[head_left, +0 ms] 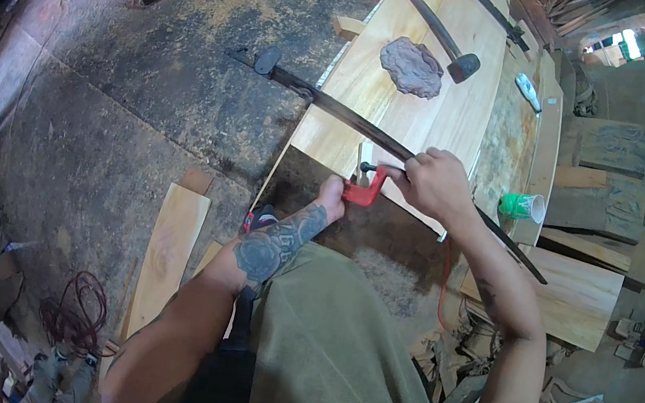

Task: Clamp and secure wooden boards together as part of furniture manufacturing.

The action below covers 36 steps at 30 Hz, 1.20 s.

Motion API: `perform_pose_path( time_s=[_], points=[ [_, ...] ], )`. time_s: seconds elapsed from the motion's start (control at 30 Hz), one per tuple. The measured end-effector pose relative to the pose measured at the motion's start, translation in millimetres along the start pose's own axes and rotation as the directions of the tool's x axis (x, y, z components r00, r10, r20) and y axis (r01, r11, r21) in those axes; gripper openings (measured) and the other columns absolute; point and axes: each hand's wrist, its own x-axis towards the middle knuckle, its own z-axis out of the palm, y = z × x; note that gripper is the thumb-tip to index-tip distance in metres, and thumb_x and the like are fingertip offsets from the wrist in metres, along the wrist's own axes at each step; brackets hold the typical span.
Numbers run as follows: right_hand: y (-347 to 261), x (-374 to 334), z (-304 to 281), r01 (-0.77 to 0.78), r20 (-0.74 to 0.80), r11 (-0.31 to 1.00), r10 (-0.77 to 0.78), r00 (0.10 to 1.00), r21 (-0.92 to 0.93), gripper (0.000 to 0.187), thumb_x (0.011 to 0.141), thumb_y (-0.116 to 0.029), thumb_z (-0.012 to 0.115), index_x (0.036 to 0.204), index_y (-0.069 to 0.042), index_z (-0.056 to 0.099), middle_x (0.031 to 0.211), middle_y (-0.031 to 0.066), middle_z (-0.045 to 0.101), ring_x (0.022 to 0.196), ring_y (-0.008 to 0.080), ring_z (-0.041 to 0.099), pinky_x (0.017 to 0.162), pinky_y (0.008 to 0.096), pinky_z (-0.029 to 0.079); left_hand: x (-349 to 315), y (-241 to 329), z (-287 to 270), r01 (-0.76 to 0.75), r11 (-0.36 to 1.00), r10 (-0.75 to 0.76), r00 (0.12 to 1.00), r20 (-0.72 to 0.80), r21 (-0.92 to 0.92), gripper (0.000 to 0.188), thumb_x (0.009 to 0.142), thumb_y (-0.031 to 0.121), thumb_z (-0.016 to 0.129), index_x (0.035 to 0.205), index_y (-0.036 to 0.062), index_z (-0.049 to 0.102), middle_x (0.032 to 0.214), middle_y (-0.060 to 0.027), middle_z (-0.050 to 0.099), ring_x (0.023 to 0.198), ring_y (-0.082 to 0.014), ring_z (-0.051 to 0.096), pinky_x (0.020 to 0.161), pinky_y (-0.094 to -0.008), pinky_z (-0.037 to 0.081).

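Observation:
A small red C-clamp [362, 195] sits at the near edge of a pale wooden panel [334, 136], by a thin wood strip [364, 157]. My left hand [331, 196] is closed around the clamp's lower end. With curled fingers, my right hand [439, 186] pinches the clamp's upper end; its fingertips are partly hidden from me. Just beyond, a long dark bar clamp [354, 121] crosses the panel and passes beside my right knuckles. Farther up the panel lie a mallet [443, 33] with a dark head and a crumpled greyish-purple cloth [412, 68].
A second bar clamp [483, 1] crosses the panel's far end. On the right are a green-and-white cup [522, 206], a white bottle [528, 93] and stacked boards [562, 287]. Loose planks [172, 244] and a reddish cable [75, 309] lie left on the sawdust-covered floor [140, 109].

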Motion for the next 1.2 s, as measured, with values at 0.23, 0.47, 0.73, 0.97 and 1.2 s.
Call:
perform_pose_path(
  time_s=[0.23, 0.47, 0.73, 0.97, 1.2],
  points=[
    [1, 12, -1, -0.636, 0.418, 0.422, 0.502, 0.757, 0.646, 0.061, 0.093, -0.046, 0.046, 0.057, -0.001, 0.065, 0.054, 0.0164, 0.061, 0.054, 0.0348, 0.062, 0.061, 0.043, 0.051, 20, -8, -11, 0.038, 0.994, -0.038, 0.999, -0.001, -0.103, 0.019, 0.084, 0.007, 0.041, 0.092, 0.0047, 0.058, 0.088, -0.0094, 0.059, 0.081, -0.0217, 0.06, 0.076, -0.0382, 0.05],
    [11, -30, 54, -0.144, -0.131, 0.611, 0.382, 0.915, 0.779, 0.039, 0.078, -0.012, 0.066, 0.114, -0.001, 0.057, 0.098, 0.0166, 0.064, 0.083, 0.0276, 0.065, 0.072, 0.0372, 0.052, 6, -1, -5, 0.005, 0.996, -0.001, 0.999, 0.038, -0.093, 0.021, 0.086, 0.007, 0.04, 0.097, 0.004, 0.058, 0.09, -0.0087, 0.059, 0.083, -0.0216, 0.061, 0.076, -0.0385, 0.051],
    [-33, 2, 161, -0.029, -0.283, 0.652, 0.368, 0.886, 0.758, 0.048, 0.07, -0.018, 0.079, 0.112, -0.002, 0.062, 0.105, 0.0152, 0.057, 0.095, 0.0311, 0.057, 0.082, 0.0377, 0.048, 18, -4, -11, 0.025, 0.992, -0.019, 0.998, 0.053, -0.124, 0.022, 0.098, 0.019, 0.046, 0.106, 0.0067, 0.062, 0.094, -0.006, 0.066, 0.085, -0.0163, 0.064, 0.078, -0.0319, 0.054],
    [-7, 6, 163, -0.02, -0.186, 0.674, 0.231, 0.955, 0.738, 0.045, 0.068, -0.014, 0.073, 0.11, -0.002, 0.063, 0.11, 0.0156, 0.058, 0.103, 0.0332, 0.055, 0.09, 0.0388, 0.046, -24, 19, 8, 0.113, 0.988, -0.102, 0.989, 0.107, -0.104, 0.017, 0.097, 0.018, 0.048, 0.099, 0.0068, 0.061, 0.085, -0.0048, 0.064, 0.072, -0.0148, 0.063, 0.062, -0.0284, 0.053],
    [-9, 11, 167, -0.001, -0.232, 0.693, 0.243, 0.942, 0.721, 0.035, 0.073, -0.008, 0.065, 0.108, -0.006, 0.066, 0.104, 0.0145, 0.059, 0.098, 0.0334, 0.055, 0.086, 0.0397, 0.047, -27, 16, 16, 0.049, 0.989, -0.047, 0.999, 0.025, -0.136, 0.018, 0.098, 0.017, 0.046, 0.102, 0.0072, 0.06, 0.089, -0.0052, 0.065, 0.075, -0.0145, 0.063, 0.066, -0.0281, 0.054]
  ],
)
